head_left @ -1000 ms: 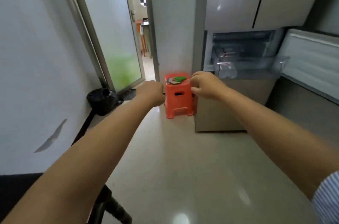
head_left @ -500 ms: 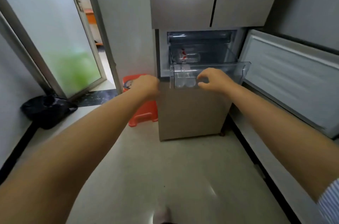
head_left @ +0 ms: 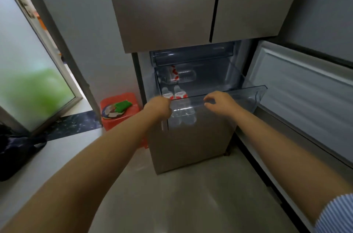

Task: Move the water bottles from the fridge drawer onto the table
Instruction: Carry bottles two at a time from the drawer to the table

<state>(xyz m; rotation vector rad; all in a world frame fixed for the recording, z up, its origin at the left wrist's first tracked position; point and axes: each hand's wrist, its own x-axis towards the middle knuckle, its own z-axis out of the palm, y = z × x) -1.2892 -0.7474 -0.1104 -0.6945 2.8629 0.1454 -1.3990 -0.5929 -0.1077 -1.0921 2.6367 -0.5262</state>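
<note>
A clear plastic fridge drawer (head_left: 246,97) stands pulled out of the open lower compartment. Two clear water bottles (head_left: 180,106) with red-and-white labels lie side by side at the drawer's front left. A third bottle (head_left: 179,75) lies on its side at the back. My left hand (head_left: 158,107) is curled at the drawer's front left corner, beside the two bottles, with nothing visible in it. My right hand (head_left: 219,102) hovers at the drawer's front rim, fingers apart and empty. The table is out of view.
The open fridge door (head_left: 305,95) stands to the right. A red plastic stool (head_left: 118,112) with a plate and a green item stands left of the fridge. A black bag (head_left: 17,154) lies at the left by a frosted glass door (head_left: 28,83).
I have come closer to the fridge. Both hands moved from in front of the red stool to the front of the drawer. The right hand's fingers have spread.
</note>
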